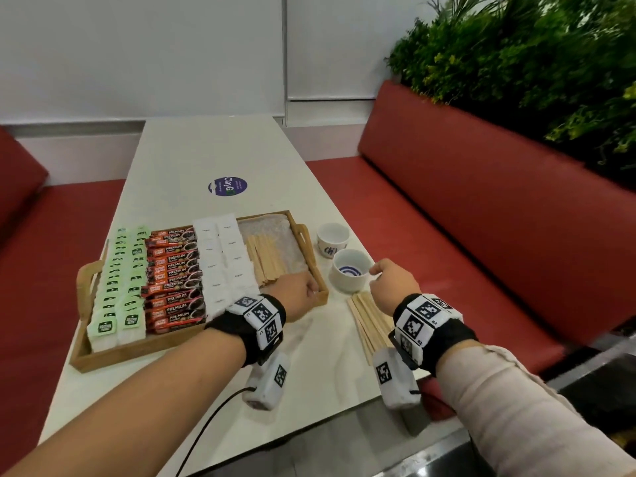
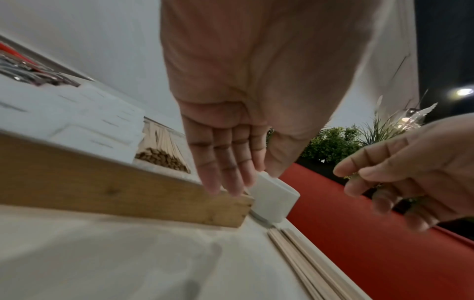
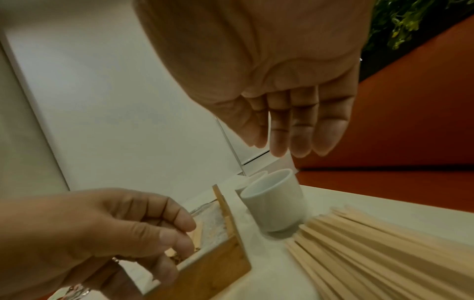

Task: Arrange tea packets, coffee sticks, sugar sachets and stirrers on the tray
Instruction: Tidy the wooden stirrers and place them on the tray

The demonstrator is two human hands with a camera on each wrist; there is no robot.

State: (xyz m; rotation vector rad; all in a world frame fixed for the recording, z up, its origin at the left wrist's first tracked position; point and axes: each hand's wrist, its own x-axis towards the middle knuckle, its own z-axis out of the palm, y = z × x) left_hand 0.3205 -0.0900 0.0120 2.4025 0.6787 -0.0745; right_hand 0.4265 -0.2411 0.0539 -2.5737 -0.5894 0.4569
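Head view: wooden tray on the table, filled with green tea packets, coffee sticks, white sugar sachets and stirrers; more stirrers loose beside two cups.

Left wrist: left hand empty, fingers straight, tips at the tray's corner.

Right wrist: right hand empty, fingers loose, above the near cup.

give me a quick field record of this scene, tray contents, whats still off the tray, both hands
tray: wooden, with handles, on white table
tray contents, left to right: green tea packets, coffee sticks, white sugar sachets, wooden stirrers
off tray: loose stirrers; two white cups
left hand: empty, fingers straight at the tray's near right corner
right hand: empty, relaxed, above the loose stirrers, beside the nearer cup
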